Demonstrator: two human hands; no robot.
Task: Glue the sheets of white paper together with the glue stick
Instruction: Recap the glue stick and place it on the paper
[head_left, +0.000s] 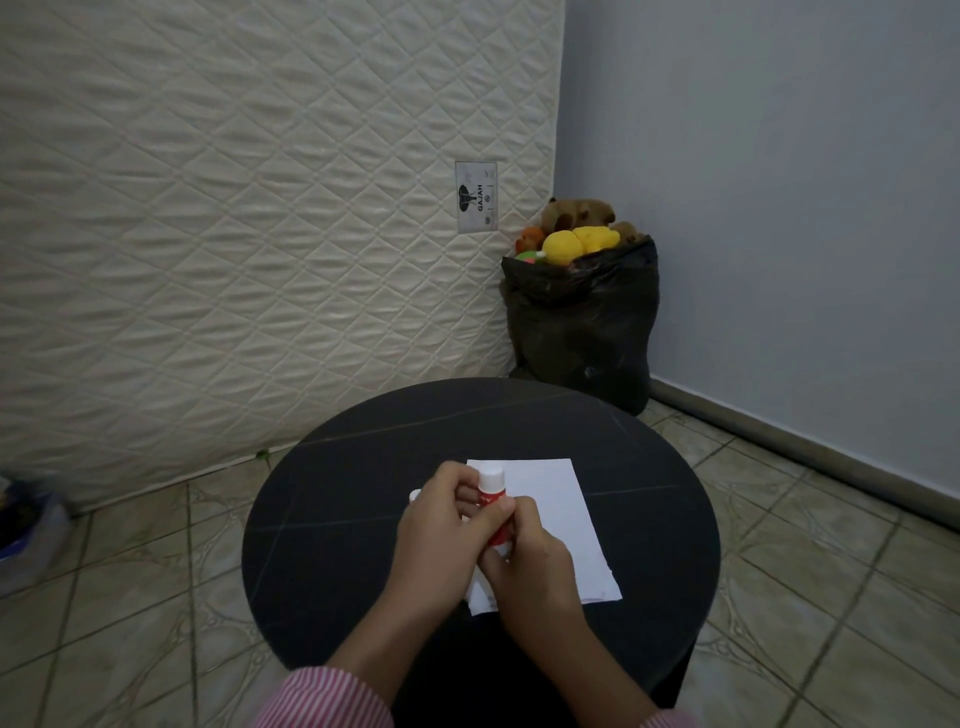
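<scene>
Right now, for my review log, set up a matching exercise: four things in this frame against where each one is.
Things:
1. glue stick
2. white paper
3. black bag of toys
4. mattress

Places:
A. flat on the round black table
B. upright along the left
C. held in both hands
D. on the floor in the corner

Pairs: 1-C, 2-A, 3-D, 4-B

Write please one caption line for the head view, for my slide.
Both hands, left hand and right hand, hold a red glue stick above white paper on a round black table.
</scene>
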